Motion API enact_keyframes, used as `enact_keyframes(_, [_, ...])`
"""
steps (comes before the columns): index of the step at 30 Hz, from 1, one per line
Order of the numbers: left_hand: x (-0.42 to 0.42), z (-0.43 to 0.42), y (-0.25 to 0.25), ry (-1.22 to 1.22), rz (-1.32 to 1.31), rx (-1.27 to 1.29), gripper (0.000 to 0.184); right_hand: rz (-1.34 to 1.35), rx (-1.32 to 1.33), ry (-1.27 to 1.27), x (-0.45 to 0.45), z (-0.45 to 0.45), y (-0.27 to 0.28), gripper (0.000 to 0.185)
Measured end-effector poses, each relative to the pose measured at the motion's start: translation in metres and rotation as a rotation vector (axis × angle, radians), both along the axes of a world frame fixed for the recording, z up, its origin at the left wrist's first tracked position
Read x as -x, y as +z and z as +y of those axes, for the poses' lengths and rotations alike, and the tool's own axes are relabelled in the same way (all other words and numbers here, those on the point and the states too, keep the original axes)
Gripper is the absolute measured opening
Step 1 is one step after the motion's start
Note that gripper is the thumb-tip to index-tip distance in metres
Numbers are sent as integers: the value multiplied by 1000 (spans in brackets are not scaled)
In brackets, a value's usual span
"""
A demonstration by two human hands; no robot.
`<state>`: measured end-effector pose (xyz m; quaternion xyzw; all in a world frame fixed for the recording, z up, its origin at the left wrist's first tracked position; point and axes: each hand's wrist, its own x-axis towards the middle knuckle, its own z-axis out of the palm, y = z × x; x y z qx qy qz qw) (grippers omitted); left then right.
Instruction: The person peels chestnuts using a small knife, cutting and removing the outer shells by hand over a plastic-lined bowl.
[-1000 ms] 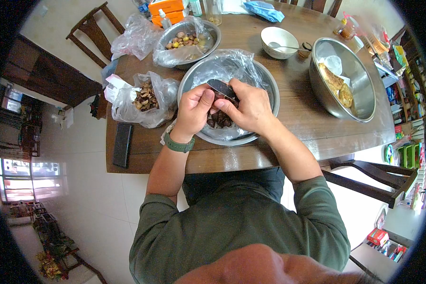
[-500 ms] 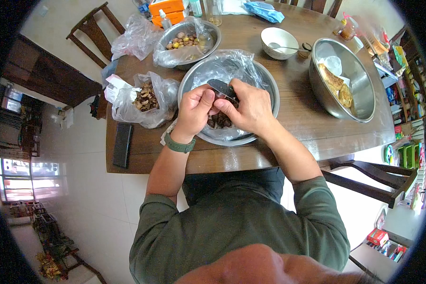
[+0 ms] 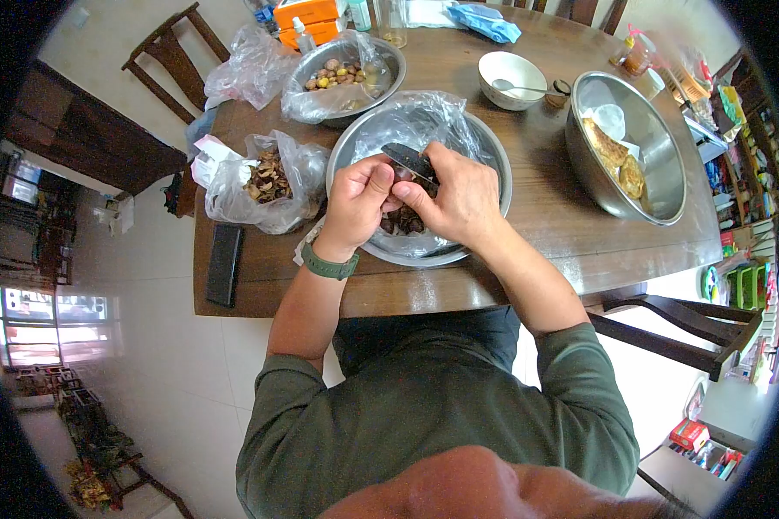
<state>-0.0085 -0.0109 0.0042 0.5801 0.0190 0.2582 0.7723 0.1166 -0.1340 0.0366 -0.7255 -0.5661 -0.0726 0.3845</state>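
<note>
Both hands meet above a metal basin [image 3: 505,186] lined with a clear plastic bag [image 3: 446,117]. My left hand [image 3: 361,195] is closed, pinching a brown chestnut [image 3: 402,174] mostly covered by the fingers. Wrapped in my right hand [image 3: 463,192] is a small knife [image 3: 407,159] with a dark blade; its handle is hidden in the palm. The blade lies across the top of the chestnut, close to the left fingertips. Below the hands, several dark brown chestnuts [image 3: 402,222] rest in the bag.
Left of the basin sits a plastic bag of brown shells [image 3: 268,177], with a black phone [image 3: 224,265] nearer the edge. Behind stands a bowl [image 3: 398,65] of yellowish peeled nuts [image 3: 336,74]. A white bowl with a spoon [image 3: 515,86] and a big steel bowl [image 3: 671,195] are rightward.
Hardly anything differs. The hands keep their place over the basin, and the knife blade has shifted very slightly against the chestnut.
</note>
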Motion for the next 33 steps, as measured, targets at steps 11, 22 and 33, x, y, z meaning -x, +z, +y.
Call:
enact_keyframes(11, [2,3,-1,-7,-19,19,35,-8,-15,8,3,0,-2,47])
enact_keyframes(22, [1,-1,5,92,-12,-49,33,39,45,10,3,1,-3,44])
enact_keyframes(33, [0,-5,4,169,-17,-113,34,93,59,66,0,2,-6,41])
